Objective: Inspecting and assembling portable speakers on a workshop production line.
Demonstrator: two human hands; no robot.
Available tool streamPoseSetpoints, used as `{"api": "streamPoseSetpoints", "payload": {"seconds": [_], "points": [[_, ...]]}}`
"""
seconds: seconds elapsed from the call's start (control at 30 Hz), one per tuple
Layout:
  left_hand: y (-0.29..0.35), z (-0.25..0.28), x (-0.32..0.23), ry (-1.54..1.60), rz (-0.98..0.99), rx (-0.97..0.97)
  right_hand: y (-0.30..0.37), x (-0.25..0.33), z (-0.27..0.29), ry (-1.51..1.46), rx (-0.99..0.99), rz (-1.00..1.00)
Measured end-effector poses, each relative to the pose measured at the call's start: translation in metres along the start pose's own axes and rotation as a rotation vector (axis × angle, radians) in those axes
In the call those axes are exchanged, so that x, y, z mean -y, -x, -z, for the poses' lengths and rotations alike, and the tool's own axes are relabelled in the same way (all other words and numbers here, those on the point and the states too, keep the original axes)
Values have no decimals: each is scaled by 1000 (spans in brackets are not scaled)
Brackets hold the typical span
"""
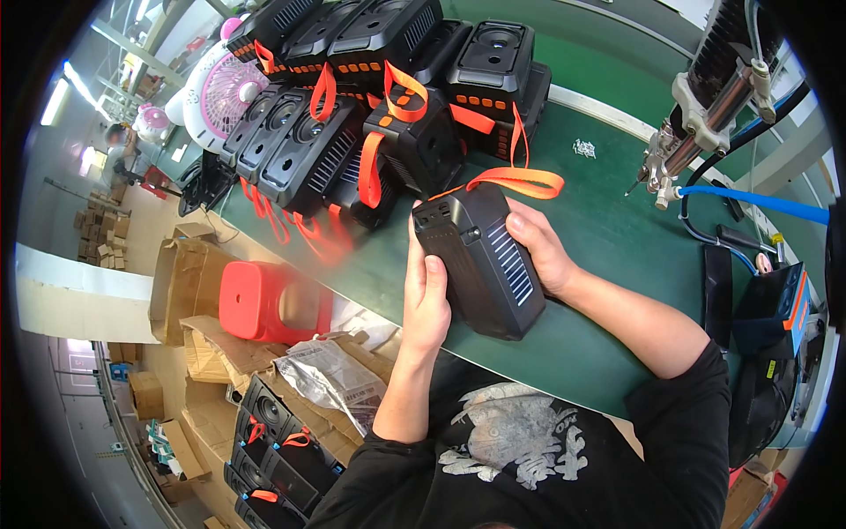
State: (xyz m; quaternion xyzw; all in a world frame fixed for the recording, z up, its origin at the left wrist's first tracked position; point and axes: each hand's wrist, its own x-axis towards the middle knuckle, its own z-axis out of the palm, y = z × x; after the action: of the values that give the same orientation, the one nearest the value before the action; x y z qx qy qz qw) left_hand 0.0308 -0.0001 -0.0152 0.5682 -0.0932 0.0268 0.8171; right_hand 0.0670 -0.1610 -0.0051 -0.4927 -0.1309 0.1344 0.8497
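Note:
Between my two hands is a black portable speaker with an orange strap at its top end. One long side with pale slots faces up, and a small panel of ports shows at the upper left end. My left hand grips the left side, thumb laid along the casing. On the opposite side my right hand holds it near the top, thumb pressed on the edge by the slots. The fingers beneath are hidden. Just beyond the held speaker stands a stack of similar black speakers with orange straps and buttons.
Small silver screws lie in a pile on the green tabletop. An automatic screwdriver with a blue hose hangs at the right. A red stool, cardboard boxes and more speakers stand left of the table. A pink-and-white fan stands behind.

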Motion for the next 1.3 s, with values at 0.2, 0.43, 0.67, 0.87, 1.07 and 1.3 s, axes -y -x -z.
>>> {"api": "streamPoseSetpoints", "payload": {"seconds": [0.2, 0.43, 0.67, 0.87, 1.07, 1.3], "points": [[-1, 1, -4, -28, -60, 37, -3, -4, 1, 54, -9, -29], [-1, -2, -6, -48, -55, 23, -3, -10, 2, 7, 130, 146], [-3, -2, -4, 41, -59, -17, 0, -6, 0, 28, 112, 104], [0, -4, -8, 34, -20, -122, -2, -3, 1, 41, 154, 87], [0, -3, -6, -78, -78, -170, 0, -1, -2, 53, 155, 106], [1, -3, -4, -40, -82, -243, 1, 0, -3, 30, 153, 68]]}}
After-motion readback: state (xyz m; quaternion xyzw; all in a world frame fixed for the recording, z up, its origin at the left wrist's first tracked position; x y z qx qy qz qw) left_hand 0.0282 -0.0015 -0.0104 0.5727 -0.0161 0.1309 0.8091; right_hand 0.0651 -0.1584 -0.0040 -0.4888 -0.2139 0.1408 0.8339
